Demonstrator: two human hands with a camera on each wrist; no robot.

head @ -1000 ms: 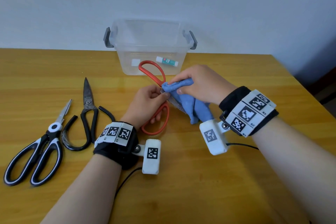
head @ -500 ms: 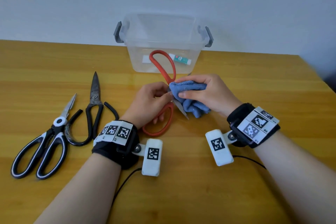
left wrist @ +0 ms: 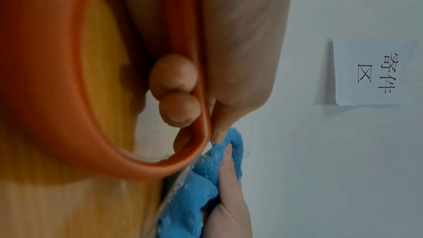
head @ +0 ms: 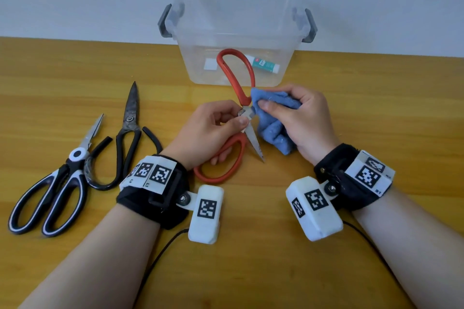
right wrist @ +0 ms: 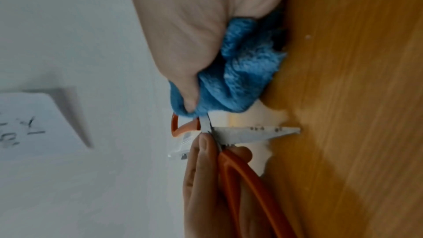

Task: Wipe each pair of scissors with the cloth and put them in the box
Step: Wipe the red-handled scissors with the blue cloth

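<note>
- While the left hand (head: pixel 212 130) holds the red-handled scissors (head: pixel 236 98) by the lower loop, fingers curled through it and thumb pressed near the pivot, the blade tip points down toward the wooden table (head: pixel 276 271).
- The right hand (head: pixel 298 120) grips the blue cloth (head: pixel 272 123), bunched in its curled fingers, thumb pinning a fold against the scissors just above the pivot.
- In the right wrist view, the bare blade (right wrist: pixel 256 132) sticks out beside the cloth (right wrist: pixel 240 71); it seems speckled, though the picture is too soft to be sure.
- The clear box (head: pixel 236 40) stands behind the hands at the wall, with a small tube (head: pixel 263 64) and a white label inside.
- Two more pairs lie on the table to the left, well apart from the box: dark metal scissors (head: pixel 128 133) and black-and-white scissors (head: pixel 54 188), touching at the handles.
</note>
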